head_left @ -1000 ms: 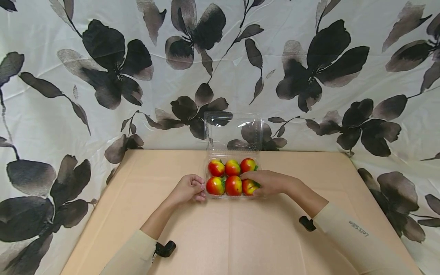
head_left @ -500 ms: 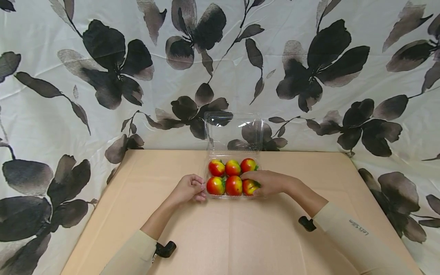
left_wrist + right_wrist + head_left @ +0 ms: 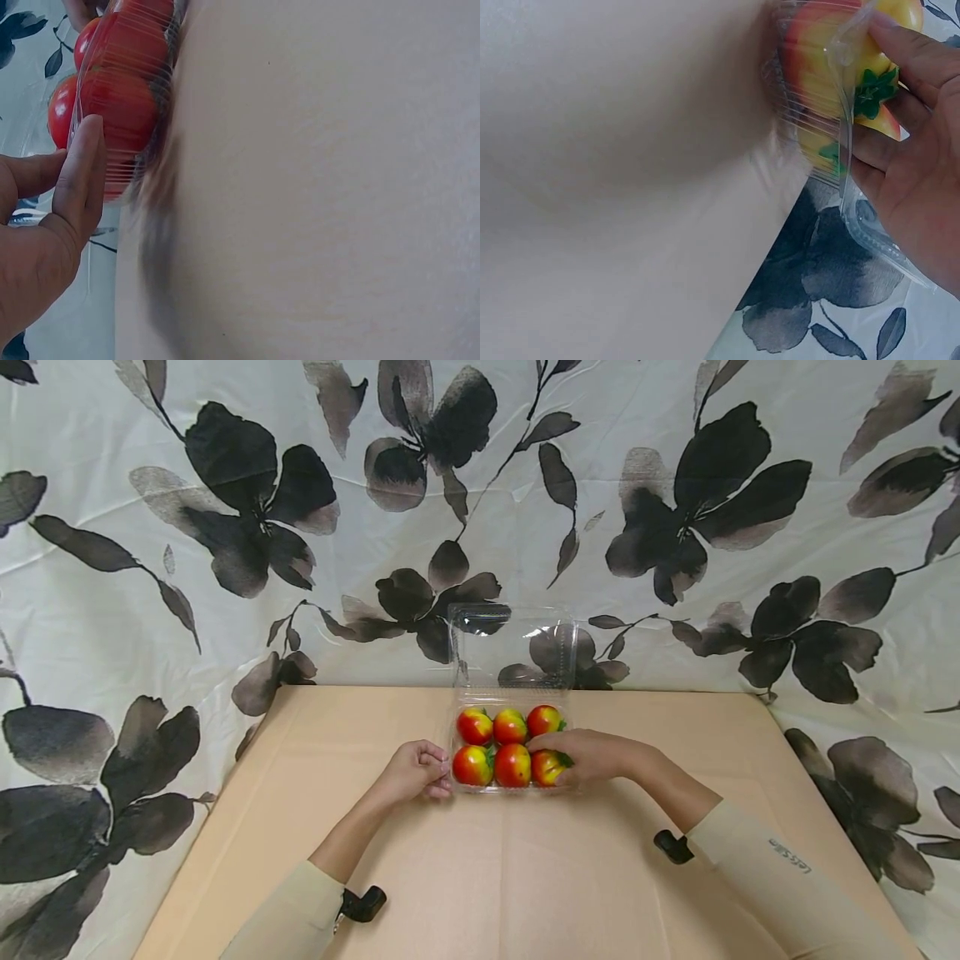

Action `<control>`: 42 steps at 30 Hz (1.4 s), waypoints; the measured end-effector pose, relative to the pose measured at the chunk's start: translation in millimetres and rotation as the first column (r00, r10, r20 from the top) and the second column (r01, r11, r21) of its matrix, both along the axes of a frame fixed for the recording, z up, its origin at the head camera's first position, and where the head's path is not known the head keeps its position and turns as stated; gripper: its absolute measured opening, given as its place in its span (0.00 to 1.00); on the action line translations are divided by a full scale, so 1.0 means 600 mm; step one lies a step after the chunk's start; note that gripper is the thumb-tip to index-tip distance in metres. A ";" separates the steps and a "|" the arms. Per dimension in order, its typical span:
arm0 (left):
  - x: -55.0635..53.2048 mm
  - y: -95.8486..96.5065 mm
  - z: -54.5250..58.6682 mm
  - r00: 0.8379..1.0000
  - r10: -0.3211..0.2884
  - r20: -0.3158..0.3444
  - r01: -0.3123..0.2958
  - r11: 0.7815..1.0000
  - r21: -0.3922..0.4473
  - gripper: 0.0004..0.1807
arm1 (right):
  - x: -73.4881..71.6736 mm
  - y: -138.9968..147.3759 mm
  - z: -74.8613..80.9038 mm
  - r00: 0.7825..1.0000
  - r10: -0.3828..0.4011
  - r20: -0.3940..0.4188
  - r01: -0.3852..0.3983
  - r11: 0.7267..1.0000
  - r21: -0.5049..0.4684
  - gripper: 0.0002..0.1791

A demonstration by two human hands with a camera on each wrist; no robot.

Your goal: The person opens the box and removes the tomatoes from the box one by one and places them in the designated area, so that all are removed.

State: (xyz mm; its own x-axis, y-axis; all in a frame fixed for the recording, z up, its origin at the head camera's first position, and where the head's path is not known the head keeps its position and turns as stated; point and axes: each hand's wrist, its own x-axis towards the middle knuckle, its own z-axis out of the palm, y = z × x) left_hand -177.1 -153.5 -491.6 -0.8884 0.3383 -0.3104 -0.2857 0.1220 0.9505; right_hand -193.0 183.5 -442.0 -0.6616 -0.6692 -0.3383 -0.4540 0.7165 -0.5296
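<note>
A clear plastic clamshell box (image 3: 480,790) stands on the table with its lid (image 3: 517,652) raised at the back. Two rows of red-and-yellow tomatoes fill it. My left hand (image 3: 414,770) pinches the box's left rim between thumb and fingers; in the left wrist view, its fingers (image 3: 82,169) lie along the ribbed wall beside a red tomato (image 3: 124,109). At the other end, my right hand (image 3: 588,754) reaches over the rim and grips the front right tomato (image 3: 546,767). The right wrist view shows that tomato's green leafy top (image 3: 874,93) between thumb and fingers.
A light tan table (image 3: 502,877) spreads in front of the box. Behind its far edge hangs a white cloth (image 3: 525,543) with dark flowers, close to the raised lid. Each forearm wears a black wrist camera (image 3: 363,904).
</note>
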 end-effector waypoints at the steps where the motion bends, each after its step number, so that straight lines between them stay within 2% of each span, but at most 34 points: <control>1: 0.000 0.000 0.000 1.000 0.002 0.003 -0.002 1.000 0.001 0.08 | 0.000 0.001 0.001 1.000 -0.001 0.006 0.001 1.000 -0.002 0.35; 10: 0.002 0.002 0.004 1.000 -0.004 0.004 0.004 1.000 -0.008 0.09 | 0.001 0.004 0.011 0.999 -0.003 0.038 0.005 0.999 -0.041 0.34; 22: 0.002 0.000 0.001 1.000 0.004 -0.007 -0.004 1.000 -0.005 0.08 | 0.001 0.011 0.021 0.993 -0.043 0.108 0.056 0.992 -0.112 0.34; 34: 0.004 0.000 0.002 1.000 0.003 -0.012 -0.003 1.000 -0.018 0.09 | 0.008 0.020 0.026 0.992 -0.049 0.114 0.070 0.980 -0.189 0.35; 42: 0.005 0.000 0.003 1.000 0.006 -0.012 -0.006 1.000 -0.018 0.09 | 0.010 0.026 0.019 0.993 -0.054 0.103 0.081 0.957 -0.280 0.33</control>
State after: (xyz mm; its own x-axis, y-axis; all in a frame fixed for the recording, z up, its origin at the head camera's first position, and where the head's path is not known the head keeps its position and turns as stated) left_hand -174.2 -153.3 -489.9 -0.8939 0.3273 -0.3063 -0.2755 0.1378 0.9514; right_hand -187.0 199.3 -430.9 -0.6829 -0.7015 -0.2040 -0.3485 0.5583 -0.7529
